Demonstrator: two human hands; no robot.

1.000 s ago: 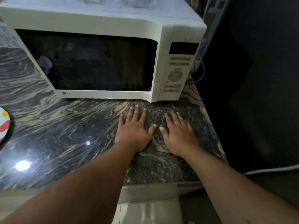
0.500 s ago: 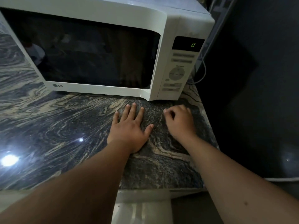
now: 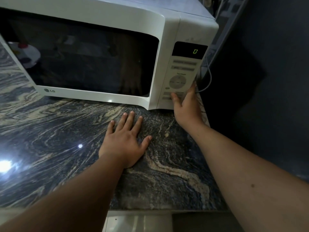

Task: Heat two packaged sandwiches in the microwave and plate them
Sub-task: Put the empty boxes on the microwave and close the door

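right hand (image 3: 187,106) moved up to microwave (image 3: 168,29) panel.

A dark swirled stone countertop (image 3: 50,139) carries a white microwave (image 3: 103,19), with the left hand (image 3: 124,143) flat on it.
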